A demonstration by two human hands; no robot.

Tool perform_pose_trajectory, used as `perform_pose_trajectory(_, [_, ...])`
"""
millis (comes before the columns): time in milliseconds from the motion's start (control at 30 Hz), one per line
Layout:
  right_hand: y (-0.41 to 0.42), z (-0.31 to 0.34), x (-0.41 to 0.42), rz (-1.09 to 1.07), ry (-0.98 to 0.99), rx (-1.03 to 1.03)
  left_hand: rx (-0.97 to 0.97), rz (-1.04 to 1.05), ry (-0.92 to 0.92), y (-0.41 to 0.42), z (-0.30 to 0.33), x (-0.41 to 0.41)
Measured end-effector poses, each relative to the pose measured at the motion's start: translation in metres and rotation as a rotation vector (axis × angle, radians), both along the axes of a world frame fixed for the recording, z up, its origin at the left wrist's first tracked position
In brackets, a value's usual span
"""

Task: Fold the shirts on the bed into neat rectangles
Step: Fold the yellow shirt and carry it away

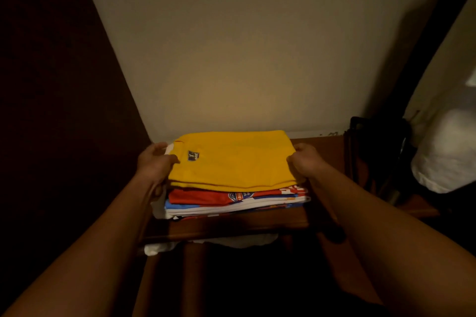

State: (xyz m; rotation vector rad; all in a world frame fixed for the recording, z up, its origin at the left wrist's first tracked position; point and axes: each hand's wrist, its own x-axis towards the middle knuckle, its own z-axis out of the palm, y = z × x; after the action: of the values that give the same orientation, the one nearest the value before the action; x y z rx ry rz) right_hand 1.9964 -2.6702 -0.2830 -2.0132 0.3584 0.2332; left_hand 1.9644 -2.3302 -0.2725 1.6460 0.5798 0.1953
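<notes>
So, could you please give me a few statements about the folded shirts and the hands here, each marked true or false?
1. The yellow shirt lies on top of the stack. True.
2. The left hand hangs idle away from the stack. False: it grips the yellow shirt's left edge, near the collar label.
3. The right hand grips the yellow shirt's right edge. True.
4. The stack sits on a bed. False: it rests on a wooden shelf against the wall.
5. A red shirt lies directly under the yellow one. True.
6. The yellow shirt is spread out unfolded. False: it is folded into a rectangle.
</notes>
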Motion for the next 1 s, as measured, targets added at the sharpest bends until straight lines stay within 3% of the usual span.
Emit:
perform_pose_trajectory(267, [-0.015, -0.015, -0.011, -0.037, 0.005, -0.044, 0.325, -0.203, 0.238, 0.005, -0.026, -0.01])
perform_pose_trajectory(333, [-0.013, -0.011, -0.01, -0.026, 0.011, -0.065, 0.594, -0.219, 0.269, 0.002, -0.019, -0.006])
perform_pose_trajectory(433, [-0.008, -0.008, -0.013, 0.019, -0.073, -0.374, 1.046, -0.208, 0.12, -0.012, -0.02, -0.008])
perform_pose_trajectory(500, [0.001, -0.009, -0.019, 0.037, -0.25, -0.616, 1.165, -0.346, -0.051, -0.03, -0.026, -0.012])
perform_pose_trajectory(600, [0.022, -0.011, -0.016, 0.181, -0.472, -0.714, 1.347, -0.626, 0.012, -0.047, -0.042, -0.012])
perform_pose_trajectory(767, [0.022, -0.037, -0.014, 0.555, -0.248, -0.795, 1.228, -0.75, 0.268, -0.039, -0.058, -0.006])
perform_pose_trajectory(1000, [-0.009, -0.045, -0.02, 0.622, -0.118, -0.856, 1.196, -0.775, 0.339, -0.038, -0.049, -0.005])
